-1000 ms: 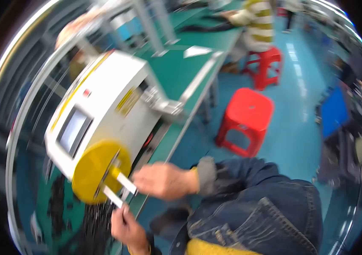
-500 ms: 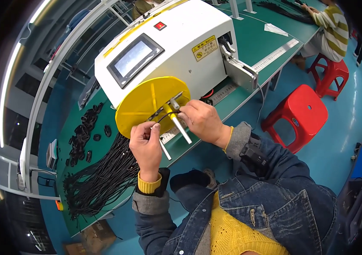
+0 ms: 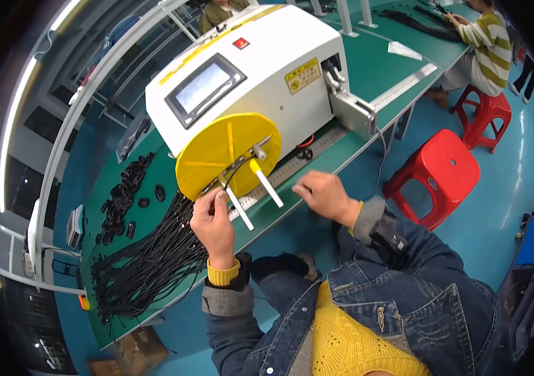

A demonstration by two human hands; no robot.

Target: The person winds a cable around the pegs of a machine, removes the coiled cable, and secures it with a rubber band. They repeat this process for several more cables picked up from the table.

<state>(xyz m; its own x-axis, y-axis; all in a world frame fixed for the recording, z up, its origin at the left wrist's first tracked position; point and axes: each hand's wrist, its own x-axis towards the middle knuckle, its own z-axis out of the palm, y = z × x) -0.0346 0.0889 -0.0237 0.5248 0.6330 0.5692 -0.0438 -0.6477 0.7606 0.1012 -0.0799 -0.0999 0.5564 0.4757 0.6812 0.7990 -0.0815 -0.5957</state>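
A yellow disc (image 3: 201,147) with two white rods (image 3: 269,188) sticking out faces me on the front of a white machine (image 3: 260,81). A thin black cable (image 3: 234,169) lies along the disc's metal bar, bent near the hub. My left hand (image 3: 213,222) is at the disc's lower edge, thumb and finger pinched on the cable's lower end. My right hand (image 3: 324,195) is off to the right of the rods, fingers curled in, touching neither disc nor cable; I see nothing in it.
Black cables (image 3: 154,263) lie in a long bundle on the green table (image 3: 116,323), beside coiled black cables (image 3: 123,194). The machine carries a screen (image 3: 205,88) and metal guide (image 3: 357,109). Red stools (image 3: 448,166) stand right. Another person (image 3: 489,47) sits at the far right.
My right hand has let go of the cable and moved right, away from the disc. My left hand keeps its pinch and has shifted slightly lower.
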